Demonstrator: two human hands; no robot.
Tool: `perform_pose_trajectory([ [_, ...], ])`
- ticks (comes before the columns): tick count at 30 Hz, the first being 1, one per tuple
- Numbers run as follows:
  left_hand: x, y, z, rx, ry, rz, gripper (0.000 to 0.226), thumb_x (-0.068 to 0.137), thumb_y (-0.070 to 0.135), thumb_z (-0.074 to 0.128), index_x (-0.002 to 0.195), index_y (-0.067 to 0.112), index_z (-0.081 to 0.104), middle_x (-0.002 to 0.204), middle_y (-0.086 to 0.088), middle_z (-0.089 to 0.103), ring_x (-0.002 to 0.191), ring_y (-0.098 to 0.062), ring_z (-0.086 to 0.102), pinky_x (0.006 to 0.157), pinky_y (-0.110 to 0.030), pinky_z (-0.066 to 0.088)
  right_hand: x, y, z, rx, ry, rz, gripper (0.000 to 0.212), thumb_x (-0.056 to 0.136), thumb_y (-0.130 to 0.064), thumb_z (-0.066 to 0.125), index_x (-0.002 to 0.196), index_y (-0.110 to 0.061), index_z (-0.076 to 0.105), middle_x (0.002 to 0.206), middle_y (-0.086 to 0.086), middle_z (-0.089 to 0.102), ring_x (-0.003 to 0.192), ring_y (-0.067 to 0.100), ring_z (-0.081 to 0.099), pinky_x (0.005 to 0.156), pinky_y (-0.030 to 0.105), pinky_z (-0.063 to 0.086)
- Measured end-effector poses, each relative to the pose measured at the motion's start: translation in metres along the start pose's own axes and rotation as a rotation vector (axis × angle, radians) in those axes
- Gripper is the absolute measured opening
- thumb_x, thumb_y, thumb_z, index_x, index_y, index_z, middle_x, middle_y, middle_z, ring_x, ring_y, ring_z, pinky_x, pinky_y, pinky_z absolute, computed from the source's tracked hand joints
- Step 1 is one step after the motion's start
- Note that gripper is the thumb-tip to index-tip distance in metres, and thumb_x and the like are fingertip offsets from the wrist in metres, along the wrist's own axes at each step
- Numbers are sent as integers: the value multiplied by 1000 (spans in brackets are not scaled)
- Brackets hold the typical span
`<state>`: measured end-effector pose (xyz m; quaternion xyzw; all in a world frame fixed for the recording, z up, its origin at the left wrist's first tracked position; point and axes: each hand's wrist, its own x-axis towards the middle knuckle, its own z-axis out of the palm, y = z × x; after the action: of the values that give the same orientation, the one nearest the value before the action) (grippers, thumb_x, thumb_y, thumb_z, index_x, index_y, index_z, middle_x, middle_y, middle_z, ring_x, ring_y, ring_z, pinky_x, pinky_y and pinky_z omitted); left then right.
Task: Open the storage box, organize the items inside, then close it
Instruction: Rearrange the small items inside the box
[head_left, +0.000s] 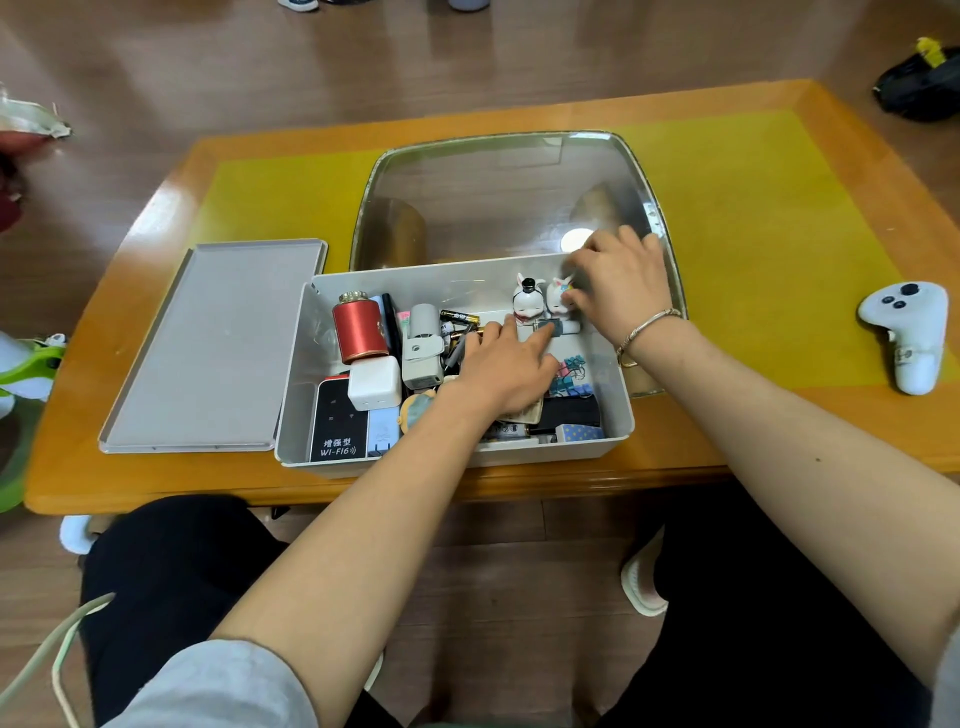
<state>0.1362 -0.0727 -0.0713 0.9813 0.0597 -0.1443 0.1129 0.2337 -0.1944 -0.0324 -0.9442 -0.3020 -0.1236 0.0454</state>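
Both forearms reach into the storage box (618, 415); left hand (506, 364) flat, right hand (618, 280) pinches rabbit figurine (558, 297); I should stand it gently.
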Motion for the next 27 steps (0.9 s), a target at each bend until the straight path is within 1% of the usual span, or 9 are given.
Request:
perform_pose_trajectory([
  [5,2,1,-1,6,-12,13,55,97,43,23,151,33,17,157,-20,14,141,-37,15,109,-52,13,9,-5,-1,-65,-70,1,24,82,-34,66,101,-20,70,106,5,61,106,28,46,88,39,30],
  [9,1,1,-1,-24,-21,17,56,96,41,22,152,33,16,158,-20,13,142,-37,13,111,-53,11,11,-6,-1,-86,-86,-1,23,83,-32,66,101,-18,69,107,5,61,107,28,46,88,39,30],
  [13,-5,1,-3,-58,11,11,56,96,39,24,151,28,21,156,-17,19,141,-33,16,110,-51,14,10,-6,-2,-78,-88,1,25,83,-33,66,101,-17,68,108,6,61,107,29,46,88,39,30],
  [15,-11,1,-6,-79,82,19,53,95,36,29,147,25,31,152,-13,29,137,-30,22,108,-48,18,6,-6,-3,-39,-72,17,27,83,-35,64,103,-18,66,109,6,59,108,29,46,88,39,30],
  [18,-26,-2,-8,-119,229,49,48,94,30,38,140,21,42,140,-8,41,128,-28,32,102,-43,26,-3,-8,-6,56,0,26,29,85,-37,62,107,-18,64,109,6,58,107,29,47,89,39,31],
  [20,-39,-8,-9,-150,337,62,45,93,26,43,137,20,47,135,-4,45,123,-25,35,98,-40,29,-12,-13,-10,124,38,16,28,87,-33,60,109,-17,63,110,6,58,106,29,47,89,39,31],
  [22,-52,-16,-12,-195,459,51,39,92,22,47,130,18,53,130,-2,49,119,-22,38,95,-37,30,-21,-18,-13,178,40,17,25,89,-28,58,111,-17,63,111,6,59,106,29,48,89,39,32],
  [25,-71,-35,-16,-226,620,-36,31,91,19,53,121,18,59,127,-2,51,117,-23,39,92,-35,30,-39,-28,-15,192,10,5,25,87,-20,58,112,-18,62,115,4,59,108,27,47,89,37,31],
  [27,-82,-51,-19,-220,691,-138,32,88,16,55,120,19,59,130,-3,49,120,-24,38,94,-38,30,-51,-34,-14,138,-2,12,31,84,-15,59,115,-20,62,123,2,56,114,27,43,91,38,27],
])
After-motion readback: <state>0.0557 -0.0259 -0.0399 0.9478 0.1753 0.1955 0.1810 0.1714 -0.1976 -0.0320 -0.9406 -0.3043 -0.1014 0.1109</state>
